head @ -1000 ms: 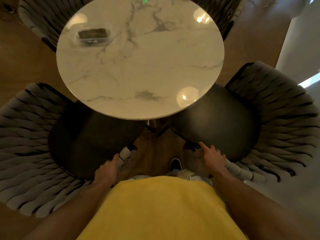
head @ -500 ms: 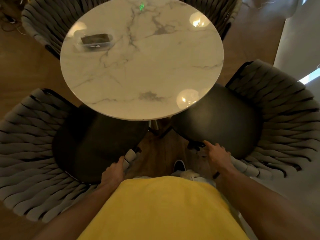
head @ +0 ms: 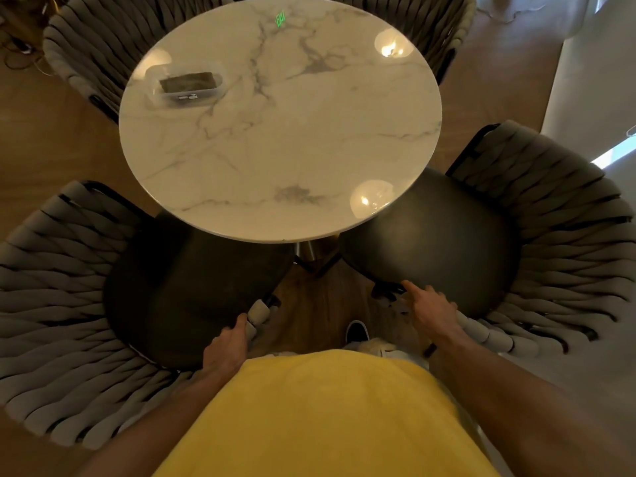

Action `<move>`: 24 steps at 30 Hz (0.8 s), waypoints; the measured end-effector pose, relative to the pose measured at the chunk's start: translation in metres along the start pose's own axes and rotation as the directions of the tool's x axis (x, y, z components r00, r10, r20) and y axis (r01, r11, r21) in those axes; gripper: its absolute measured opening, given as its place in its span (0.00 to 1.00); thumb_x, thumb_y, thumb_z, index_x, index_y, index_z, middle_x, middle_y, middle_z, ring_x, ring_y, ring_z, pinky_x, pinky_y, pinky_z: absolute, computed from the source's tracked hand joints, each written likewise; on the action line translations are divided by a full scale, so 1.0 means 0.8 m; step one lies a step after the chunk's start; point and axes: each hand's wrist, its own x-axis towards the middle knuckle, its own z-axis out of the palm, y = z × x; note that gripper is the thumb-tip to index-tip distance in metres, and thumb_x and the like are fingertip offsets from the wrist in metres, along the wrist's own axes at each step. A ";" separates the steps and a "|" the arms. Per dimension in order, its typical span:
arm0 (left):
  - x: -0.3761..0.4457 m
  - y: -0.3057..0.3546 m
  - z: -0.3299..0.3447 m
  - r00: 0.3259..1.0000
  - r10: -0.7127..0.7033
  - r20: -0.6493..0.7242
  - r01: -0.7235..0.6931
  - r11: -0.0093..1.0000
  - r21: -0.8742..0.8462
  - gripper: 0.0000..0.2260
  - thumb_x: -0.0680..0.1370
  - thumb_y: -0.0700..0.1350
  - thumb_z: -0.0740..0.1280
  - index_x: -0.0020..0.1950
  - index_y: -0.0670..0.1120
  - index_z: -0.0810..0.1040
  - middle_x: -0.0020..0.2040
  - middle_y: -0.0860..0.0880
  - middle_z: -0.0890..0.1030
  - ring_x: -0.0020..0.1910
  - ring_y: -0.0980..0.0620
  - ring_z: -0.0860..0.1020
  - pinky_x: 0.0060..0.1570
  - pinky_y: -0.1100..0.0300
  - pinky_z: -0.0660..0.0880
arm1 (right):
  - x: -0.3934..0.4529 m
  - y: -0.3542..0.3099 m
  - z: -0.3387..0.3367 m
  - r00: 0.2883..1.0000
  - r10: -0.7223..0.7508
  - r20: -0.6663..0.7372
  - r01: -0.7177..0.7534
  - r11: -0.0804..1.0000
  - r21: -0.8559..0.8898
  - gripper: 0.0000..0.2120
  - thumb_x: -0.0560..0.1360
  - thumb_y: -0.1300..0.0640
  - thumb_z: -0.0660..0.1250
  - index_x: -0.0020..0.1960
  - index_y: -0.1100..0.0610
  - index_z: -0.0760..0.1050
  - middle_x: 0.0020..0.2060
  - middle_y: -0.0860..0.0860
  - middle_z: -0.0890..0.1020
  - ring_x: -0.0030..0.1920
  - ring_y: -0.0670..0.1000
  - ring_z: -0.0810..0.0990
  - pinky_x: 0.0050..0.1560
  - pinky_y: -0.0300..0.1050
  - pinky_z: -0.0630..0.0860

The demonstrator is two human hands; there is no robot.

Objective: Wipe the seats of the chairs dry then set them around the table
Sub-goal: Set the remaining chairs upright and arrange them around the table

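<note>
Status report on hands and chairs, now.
Left hand grips left woven grey chair; right hand on right woven grey chair. Seats under round marble table. Nothing blocking.

Glossy marble table (head: pixel 309 139), woven chairs (head: pixel 58 304)

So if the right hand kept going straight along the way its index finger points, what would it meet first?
Probably the dark seat of the right chair. The right hand rests at that seat's near edge, index finger aimed up-left across its corner toward the table. Depth is unclear, so it might pass just over the seat instead.
</note>
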 end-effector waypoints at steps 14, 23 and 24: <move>0.001 -0.002 0.001 1.000 -0.002 0.009 0.002 1.000 -0.001 0.29 0.79 0.49 0.64 0.76 0.54 0.53 0.65 0.42 0.72 0.60 0.42 0.75 0.54 0.48 0.72 | -0.001 -0.013 0.000 1.000 0.008 0.008 -0.008 1.000 0.000 0.23 0.81 0.49 0.53 0.76 0.43 0.55 0.63 0.55 0.71 0.63 0.59 0.70 0.65 0.62 0.66; 0.002 -0.008 0.007 1.000 -0.003 -0.019 0.003 1.000 0.007 0.28 0.79 0.48 0.64 0.76 0.55 0.55 0.64 0.44 0.74 0.59 0.43 0.76 0.54 0.48 0.74 | 0.004 -0.012 0.002 1.000 0.002 0.009 -0.002 0.999 0.033 0.23 0.80 0.49 0.57 0.75 0.43 0.57 0.62 0.55 0.72 0.62 0.58 0.71 0.64 0.64 0.66; 0.003 -0.009 0.006 1.000 0.003 -0.023 -0.003 1.000 0.005 0.28 0.79 0.48 0.64 0.76 0.55 0.55 0.63 0.44 0.74 0.59 0.44 0.76 0.54 0.48 0.75 | 0.003 -0.012 0.002 1.000 0.001 0.001 -0.001 0.999 0.042 0.23 0.80 0.48 0.57 0.74 0.43 0.58 0.62 0.54 0.73 0.62 0.58 0.72 0.64 0.63 0.67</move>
